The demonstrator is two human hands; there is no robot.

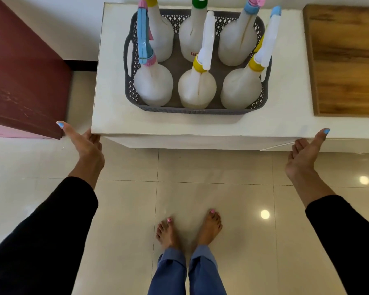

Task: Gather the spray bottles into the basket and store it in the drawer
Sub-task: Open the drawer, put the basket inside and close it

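Both hands are down at the front lip of the white table [115,122], with the basket [197,110] sitting on top between and beyond them. The left hand [87,143] has its fingers hooked under the near left corner and its thumb sticking out to the side. The right hand [305,154] mirrors it further along the same edge, fingers curled up under the lip and thumb raised. My guess is that she is gripping the top edge of a drawer front [200,142] (a thin gap shows just by the right hand).

All six spray bottles [197,88] stand upright in the grey basket, three in the row nearer the hands and three behind. So the gathering looks finished and the storing is what remains.

What worries me is a jerk. The bottles are tall and narrow-necked, their trigger heads well above the basket wall, and they stand on the very surface she is tugging under. A sharp pull could rock the unit and tip a bottle against its neighbour. The hands are also set wide apart, so an uneven pull might skew the drawer and jam it. Her bare feet [190,231] are on glossy floor tiles [211,167] straight below the edge, where a sliding front could catch them. Whether those tall bottles will clear the drawer height, I cannot tell.
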